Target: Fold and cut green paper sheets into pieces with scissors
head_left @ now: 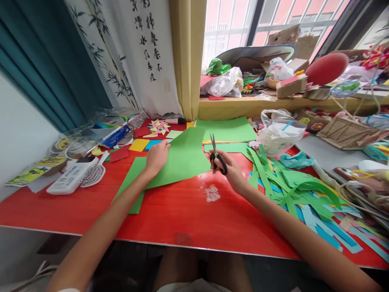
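My left hand (156,157) pinches the left edge of a green paper sheet (185,156) and lifts it off the red table (170,211). My right hand (230,168) grips black-handled scissors (216,156), blades pointing up and slightly apart at the sheet's right edge. Another green sheet (132,182) lies flat under my left wrist. More green paper (227,129) lies behind the scissors.
Green and blue paper strips (291,188) pile up to the right. A clear plastic bag (279,132) sits behind them, a woven basket (346,132) further right. A remote control (71,176), hairbrush (92,175), tape rolls and coloured paper bits (158,127) lie to the left. The windowsill holds clutter.
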Demonstrator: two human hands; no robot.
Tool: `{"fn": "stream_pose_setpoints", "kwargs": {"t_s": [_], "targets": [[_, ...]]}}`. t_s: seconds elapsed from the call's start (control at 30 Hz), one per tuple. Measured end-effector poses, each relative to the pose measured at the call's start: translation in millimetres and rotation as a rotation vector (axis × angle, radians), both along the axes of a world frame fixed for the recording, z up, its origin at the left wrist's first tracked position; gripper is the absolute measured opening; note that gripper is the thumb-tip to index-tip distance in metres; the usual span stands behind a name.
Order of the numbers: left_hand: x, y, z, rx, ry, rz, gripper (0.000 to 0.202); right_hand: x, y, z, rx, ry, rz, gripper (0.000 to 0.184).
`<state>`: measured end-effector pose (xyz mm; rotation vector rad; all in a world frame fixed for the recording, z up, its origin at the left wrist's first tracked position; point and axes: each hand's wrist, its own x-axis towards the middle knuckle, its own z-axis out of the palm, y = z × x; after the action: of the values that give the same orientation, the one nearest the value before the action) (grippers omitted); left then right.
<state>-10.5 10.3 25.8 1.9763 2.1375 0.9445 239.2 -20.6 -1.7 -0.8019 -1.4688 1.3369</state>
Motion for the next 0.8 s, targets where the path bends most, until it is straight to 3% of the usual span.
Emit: {"fn": "stream_pose_setpoints", "kwargs": {"t_s": [0.1, 0.2, 0.37, 0.53, 0.67, 0.8], "targets": [[-13.4, 10.4, -7.5, 0.097, -0.031, 0.089, 0.026, -2.6, -7.1, -3.8, -0.082, -0.066, 0.074, 0.038], [-22.8, 8.9, -9.0, 0.224, -0.139, 0.099, 0.024, -7.0, -14.4, -3.8, -0.126, -0.118, 0.149, 0.032], [-28.1, -2.5, 2.5, 0.418, -0.313, 0.04, 0.019, -11.4, -23.7, 2.4, -0.21, -0.053, 0.147, 0.026], [-28.6, -10.9, 15.6, 0.52, -0.36, 0.048, 0.018, -9.9, -28.2, 4.7, -0.259, 0.013, 0.276, 0.038], [-31.9, -14.4, 22.5, 0.666, -0.375, 0.098, 0.018, -9.9, -33.1, 3.7, -0.333, -0.086, 0.331, 0.04], [-32.0, -16.8, 26.9, 0.743, -0.407, 0.111, 0.019, -13.0, -38.8, 5.3, -0.327, -0.24, 0.286, 0.039]]}}
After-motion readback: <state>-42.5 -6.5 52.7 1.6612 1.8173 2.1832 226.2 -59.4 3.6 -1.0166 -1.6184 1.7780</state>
